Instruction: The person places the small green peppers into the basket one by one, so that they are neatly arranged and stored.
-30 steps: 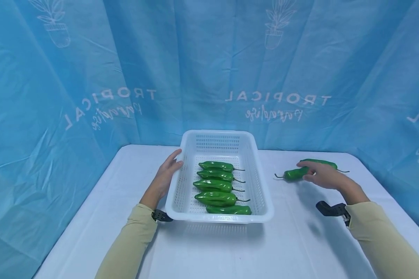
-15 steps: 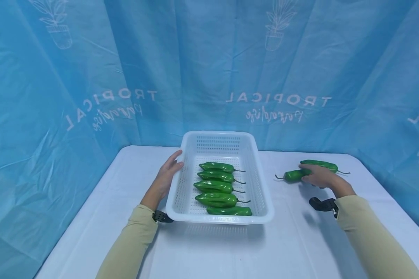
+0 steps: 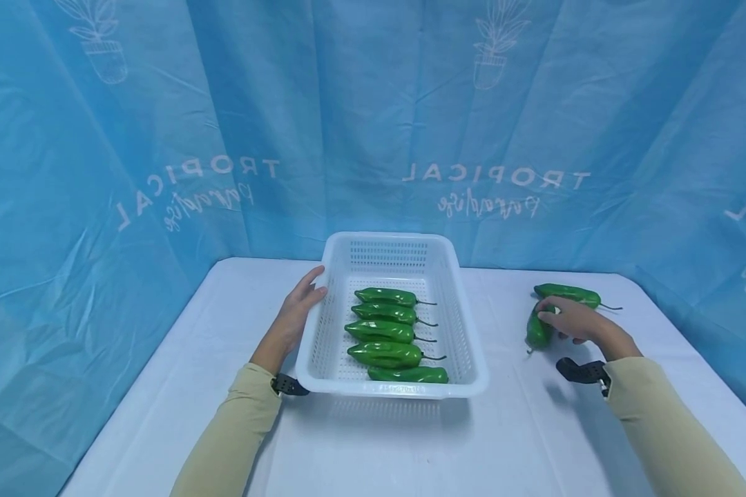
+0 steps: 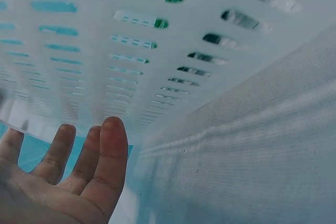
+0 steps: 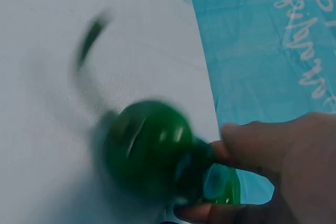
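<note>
A white perforated plastic basket holds several green chili peppers laid side by side, most with stems pointing right. Against its left side rests my left hand; in the left wrist view the fingers are extended along the slotted wall. Right of the basket, my right hand pinches a green chili pepper between thumb and fingers, its stem end toward me. The right wrist view shows this pepper blurred, stem outward. Just behind lies another green chili pepper on the table.
The white-covered table extends in front of the basket and to both sides. A blue curtain with mirrored lettering hangs close behind the table and round its sides.
My right hand has taken hold of the nearer loose pepper and turned it, so its stem end swung from pointing left to pointing toward me. My left hand and the basket stay put.
</note>
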`<state>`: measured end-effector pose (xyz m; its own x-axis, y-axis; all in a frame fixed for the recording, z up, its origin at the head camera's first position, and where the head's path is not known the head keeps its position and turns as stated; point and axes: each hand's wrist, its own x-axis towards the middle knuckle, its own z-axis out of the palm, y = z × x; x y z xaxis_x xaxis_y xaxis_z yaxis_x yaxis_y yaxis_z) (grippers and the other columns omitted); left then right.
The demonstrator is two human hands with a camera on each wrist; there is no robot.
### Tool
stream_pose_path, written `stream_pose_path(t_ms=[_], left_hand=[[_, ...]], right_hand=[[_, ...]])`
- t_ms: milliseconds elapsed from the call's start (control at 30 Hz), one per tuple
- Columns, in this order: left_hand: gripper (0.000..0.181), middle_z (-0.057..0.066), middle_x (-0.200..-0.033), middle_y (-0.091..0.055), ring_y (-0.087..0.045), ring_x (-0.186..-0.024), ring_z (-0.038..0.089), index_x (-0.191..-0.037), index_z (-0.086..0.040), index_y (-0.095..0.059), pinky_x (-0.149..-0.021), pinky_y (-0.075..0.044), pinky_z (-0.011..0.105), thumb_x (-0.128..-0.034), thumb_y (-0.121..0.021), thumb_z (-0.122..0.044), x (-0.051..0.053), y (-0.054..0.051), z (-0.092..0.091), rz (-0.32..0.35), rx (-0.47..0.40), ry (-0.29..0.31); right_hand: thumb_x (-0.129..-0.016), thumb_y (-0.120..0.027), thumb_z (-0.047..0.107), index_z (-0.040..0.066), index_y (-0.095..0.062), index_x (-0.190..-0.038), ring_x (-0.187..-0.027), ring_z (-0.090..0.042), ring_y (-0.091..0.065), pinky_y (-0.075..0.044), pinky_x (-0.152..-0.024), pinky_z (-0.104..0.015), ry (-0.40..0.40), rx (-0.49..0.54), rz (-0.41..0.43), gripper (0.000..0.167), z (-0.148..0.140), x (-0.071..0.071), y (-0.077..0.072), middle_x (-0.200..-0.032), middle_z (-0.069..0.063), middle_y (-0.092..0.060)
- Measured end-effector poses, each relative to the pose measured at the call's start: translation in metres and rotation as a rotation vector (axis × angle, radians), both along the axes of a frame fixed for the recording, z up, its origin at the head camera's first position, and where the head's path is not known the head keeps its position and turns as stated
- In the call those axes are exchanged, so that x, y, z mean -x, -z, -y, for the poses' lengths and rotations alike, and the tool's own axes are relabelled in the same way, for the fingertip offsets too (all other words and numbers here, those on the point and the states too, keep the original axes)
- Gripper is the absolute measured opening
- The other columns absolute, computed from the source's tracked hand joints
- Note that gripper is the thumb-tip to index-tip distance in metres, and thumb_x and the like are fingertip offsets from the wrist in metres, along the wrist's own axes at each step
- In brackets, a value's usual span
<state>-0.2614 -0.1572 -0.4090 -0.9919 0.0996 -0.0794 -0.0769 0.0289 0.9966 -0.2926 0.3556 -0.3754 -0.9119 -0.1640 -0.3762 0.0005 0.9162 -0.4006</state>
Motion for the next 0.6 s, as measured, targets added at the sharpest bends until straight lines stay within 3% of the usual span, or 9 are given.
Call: stream_pose_path(t_ms=[100,333,600], left_hand=[[0.059,0.006,-0.162,-0.029,-0.046,-0.140,0.039,-0.155,-0.040,-0.025,-0.104,-0.051,0.056,-0.1016,-0.049,-0.042,0.0005,0.0007,0.0008,0.002,0.001,-0.005],[0.059,0.006,-0.162,-0.030,-0.047,-0.138,0.040,-0.155,-0.040,-0.024,-0.103,-0.052,0.056,-0.1016,-0.048,-0.043,0.0004,0.0016,0.0007,-0.010,0.005,-0.002],[0.058,0.004,-0.163,-0.029,-0.045,-0.140,0.039,-0.155,-0.041,-0.026,-0.105,-0.049,0.057,-0.1015,-0.049,-0.042,-0.0001,0.0001,-0.0015,0.001,-0.007,-0.001]], right_hand=[[-0.102,-0.051,0.023,-0.004,-0.047,-0.132,-0.099,-0.043,-0.064,-0.059,-0.071,-0.049,-0.008,0.017,0.010,0.040,-0.0025,-0.0009,-0.0003,-0.129,-0.038,-0.049],[-0.098,-0.058,0.014,-0.002,-0.039,-0.140,-0.111,-0.051,-0.057,-0.061,-0.079,-0.053,0.014,0.103,0.060,0.049,-0.0042,-0.0035,-0.0038,-0.134,-0.043,-0.038],[-0.097,-0.059,0.013,0.000,-0.041,-0.140,-0.112,-0.055,-0.054,-0.061,-0.080,-0.055,0.014,0.104,0.069,0.048,-0.0076,-0.0044,-0.0045,-0.135,-0.045,-0.036]])
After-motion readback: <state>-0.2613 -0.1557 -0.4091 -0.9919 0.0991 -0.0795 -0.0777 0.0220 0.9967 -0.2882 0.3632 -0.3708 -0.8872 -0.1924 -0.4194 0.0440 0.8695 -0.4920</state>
